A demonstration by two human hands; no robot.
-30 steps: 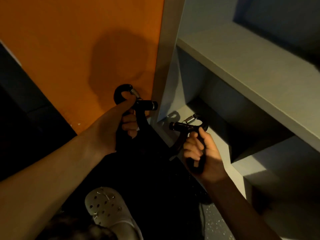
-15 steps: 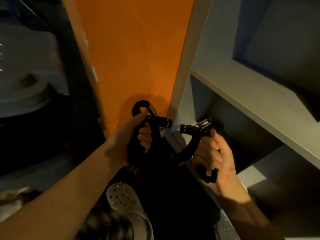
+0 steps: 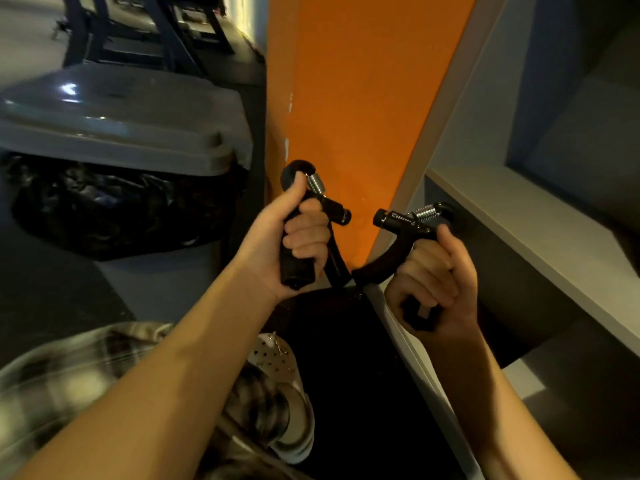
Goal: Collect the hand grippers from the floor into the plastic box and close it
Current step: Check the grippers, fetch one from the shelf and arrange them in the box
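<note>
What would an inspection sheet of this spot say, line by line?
Surface: dark floor, dimly lit.
Job's things: two black hand grippers, both held; plastic box not seen.
Clutter: lidded bin with black bag; pale clog.
Grippers: left hand grips left gripper; right hand grips right gripper.
Cables: nothing seen.
Surroundings: orange panel, grey shelves.

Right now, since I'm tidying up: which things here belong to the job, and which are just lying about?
Job: first hand gripper in left hand; second hand gripper in right hand.
Lying about: lidded bin, orange panel, shelf, clog.
</note>
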